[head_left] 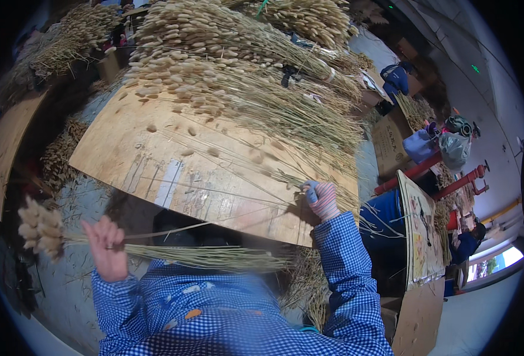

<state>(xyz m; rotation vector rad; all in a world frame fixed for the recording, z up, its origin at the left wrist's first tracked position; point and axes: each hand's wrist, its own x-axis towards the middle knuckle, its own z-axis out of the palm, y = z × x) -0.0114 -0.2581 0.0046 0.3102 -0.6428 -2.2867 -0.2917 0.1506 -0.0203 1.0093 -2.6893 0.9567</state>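
In my left hand (106, 246) is a bunch of dried bunny tail grass (208, 258), its fluffy cream heads pointing left and its long stems lying across my lap. My left fingers are closed round the stems just below the heads, with the forefinger partly raised. Over the right end of the wooden table (113, 160), my right hand (322, 202), in a striped fingerless covering, is closed on a few thin dried grass stems. Their heads trail left over the board. Exactly how many stems it pinches is hidden.
A large heap of bunny tail grass (214, 77) covers the table's far side. Beside it on the right stand a blue barrel (385, 216), a cardboard box (389, 142) and a board (422, 231). Two people (396, 77) work farther off. Loose stalks litter the floor.
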